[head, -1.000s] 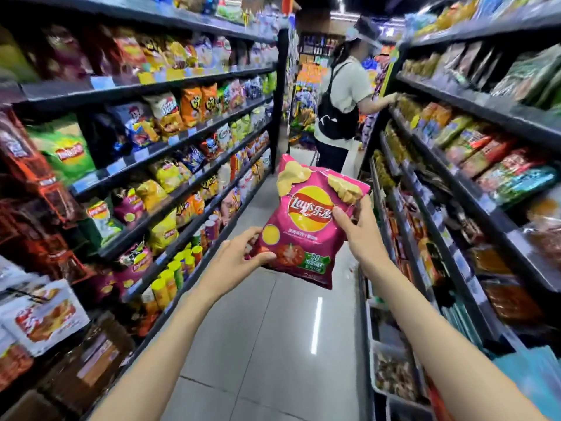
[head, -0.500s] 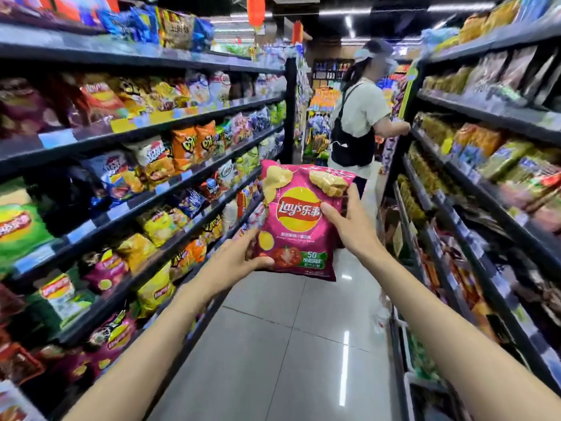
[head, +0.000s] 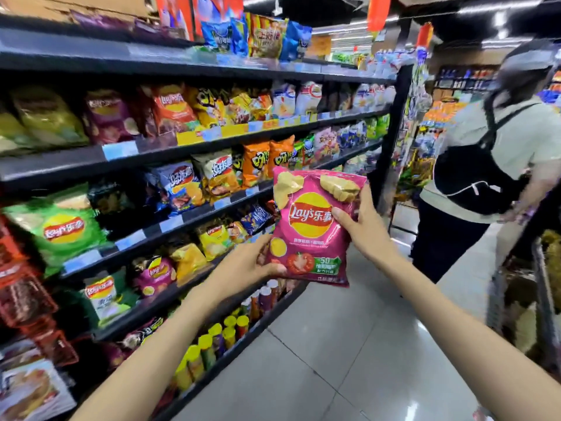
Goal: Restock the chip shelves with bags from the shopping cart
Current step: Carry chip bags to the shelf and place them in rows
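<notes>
I hold the glossy pink Lay's chip bag (head: 312, 229) upright in front of the dark metal chip shelves (head: 194, 147): my left hand (head: 243, 268) grips its lower corner, my right hand (head: 362, 226) clasps its right edge.

Dark shelves (head: 188, 147) fill the left of the frame in tiers, price tags on their front edges. Chip bags stand on them: a green Lay's bag (head: 57, 226) at middle left, 2 orange bags (head: 268, 161) at center. Canisters (head: 218, 338) line the bottom tier above the grey tiled floor (head: 349, 344).
</notes>
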Demonstrator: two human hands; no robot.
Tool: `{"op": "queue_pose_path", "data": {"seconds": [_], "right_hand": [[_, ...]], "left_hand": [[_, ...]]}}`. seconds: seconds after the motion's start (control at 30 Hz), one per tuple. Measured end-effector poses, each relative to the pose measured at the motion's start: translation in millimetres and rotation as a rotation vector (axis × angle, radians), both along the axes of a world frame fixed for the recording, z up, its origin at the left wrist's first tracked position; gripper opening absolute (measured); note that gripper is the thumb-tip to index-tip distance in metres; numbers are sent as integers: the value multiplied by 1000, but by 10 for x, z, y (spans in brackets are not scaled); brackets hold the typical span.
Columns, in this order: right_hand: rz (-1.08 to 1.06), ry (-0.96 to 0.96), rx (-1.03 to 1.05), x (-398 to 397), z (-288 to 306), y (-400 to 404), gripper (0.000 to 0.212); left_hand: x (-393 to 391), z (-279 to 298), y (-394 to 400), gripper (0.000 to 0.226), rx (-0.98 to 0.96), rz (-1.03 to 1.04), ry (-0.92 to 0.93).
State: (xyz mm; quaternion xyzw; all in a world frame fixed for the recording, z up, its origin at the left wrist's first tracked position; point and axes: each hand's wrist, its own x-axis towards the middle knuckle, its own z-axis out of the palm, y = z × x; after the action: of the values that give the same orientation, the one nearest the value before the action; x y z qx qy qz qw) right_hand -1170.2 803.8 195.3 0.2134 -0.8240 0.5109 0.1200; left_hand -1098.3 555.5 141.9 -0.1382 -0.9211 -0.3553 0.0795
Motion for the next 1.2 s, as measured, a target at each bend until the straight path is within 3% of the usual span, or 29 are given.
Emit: {"op": "queue_pose_path", "data": {"seconds": [0.17, 0.33, 0.57, 0.87, 1.03, 1.2], "right_hand": [[146, -8, 31, -923, 28, -656, 114], [279, 24, 0, -1720, 291, -1506, 93], [477, 35, -143, -2502, 504, -2571, 86], [823, 57, -159, -2874, 669, -3851, 42], [1099, 37, -87, -3010, 720, -4389, 58], [1198, 104, -104, -3151, 723, -4704, 62]], "left_hand": [[-503, 27, -506, 69, -7, 171, -23], [-1048, 208, -1159, 83, -25, 369, 57], [-1596, 267, -1975, 69, 70, 549, 165], [-1464, 211, -2619, 53, 80, 853, 268], [-1409, 333, -2872, 41, 121, 1050, 352], [-1427, 637, -3034, 35, 135, 1174, 483]]}}
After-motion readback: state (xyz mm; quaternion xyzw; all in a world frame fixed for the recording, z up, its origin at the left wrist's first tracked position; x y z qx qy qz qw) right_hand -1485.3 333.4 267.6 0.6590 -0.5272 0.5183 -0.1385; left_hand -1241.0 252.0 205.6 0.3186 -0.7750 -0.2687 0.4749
